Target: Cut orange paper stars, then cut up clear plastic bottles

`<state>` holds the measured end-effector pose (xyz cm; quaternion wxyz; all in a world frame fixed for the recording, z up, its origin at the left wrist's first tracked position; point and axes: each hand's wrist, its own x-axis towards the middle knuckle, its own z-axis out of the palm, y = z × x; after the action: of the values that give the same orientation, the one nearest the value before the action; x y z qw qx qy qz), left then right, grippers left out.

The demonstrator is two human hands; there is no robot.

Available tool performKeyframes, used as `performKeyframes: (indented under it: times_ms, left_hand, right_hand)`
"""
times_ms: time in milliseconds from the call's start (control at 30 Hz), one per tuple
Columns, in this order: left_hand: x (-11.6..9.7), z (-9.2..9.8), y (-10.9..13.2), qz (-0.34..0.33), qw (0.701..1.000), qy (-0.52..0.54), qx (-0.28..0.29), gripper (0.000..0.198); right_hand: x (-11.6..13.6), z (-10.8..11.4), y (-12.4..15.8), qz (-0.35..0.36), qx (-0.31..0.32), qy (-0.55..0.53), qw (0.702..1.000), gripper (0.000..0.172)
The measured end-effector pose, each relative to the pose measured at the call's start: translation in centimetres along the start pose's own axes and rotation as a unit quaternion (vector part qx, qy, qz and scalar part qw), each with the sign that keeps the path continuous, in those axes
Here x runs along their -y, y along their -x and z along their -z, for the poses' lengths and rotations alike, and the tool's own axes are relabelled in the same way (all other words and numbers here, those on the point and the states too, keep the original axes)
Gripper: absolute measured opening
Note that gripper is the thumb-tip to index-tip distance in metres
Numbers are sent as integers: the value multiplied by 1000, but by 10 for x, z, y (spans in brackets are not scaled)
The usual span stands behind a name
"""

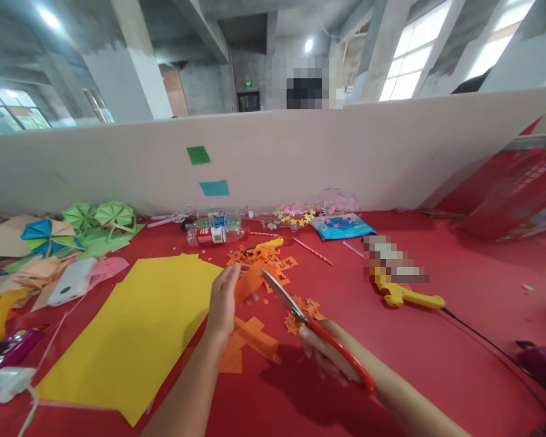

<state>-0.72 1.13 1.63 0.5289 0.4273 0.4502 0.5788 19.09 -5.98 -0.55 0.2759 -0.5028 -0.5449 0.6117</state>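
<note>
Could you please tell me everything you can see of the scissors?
The scissors have silvery, metallic-looking blades and red, smooth-looking handles. Held in the right hand above the red table, they slant forward and left, the tip by the orange piece in the left hand. Whether the tip touches it, or the blades are parted, is unclear.

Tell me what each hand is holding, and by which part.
The left hand holds an orange strip by its left end; the right hand holds red-handled scissors by the handles.

No text legible: white print on red box (528, 182), bottle label (206, 235) blurred; 1 green sign (248, 84) seemingly lit, too small.
</note>
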Motion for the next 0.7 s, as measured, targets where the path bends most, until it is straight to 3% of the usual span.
performKeyframes:
  times_ms: [133,300,367,533,700]
  left_hand:
    - [6,2,-5,28,996,84,-15,31]
    - [13,-9,6,55,984,-44,164,24]
    - [13,-14,12,31,980,-51,190,28]
    - [13,-13,14,-33,995,-26,85,34]
    - [14,-9,8,-43,997,11,65,27]
  right_hand:
    - [-7,3,0,59,68,-151,984,53]
    - [-9,2,-2,79,80,-199,974,51]
    - [-9,1,-3,64,65,-156,984,53]
    - [-7,-2,-1,33,19,-56,998,55]
    - [-3,-3,1,17,14,-11,1000,56]
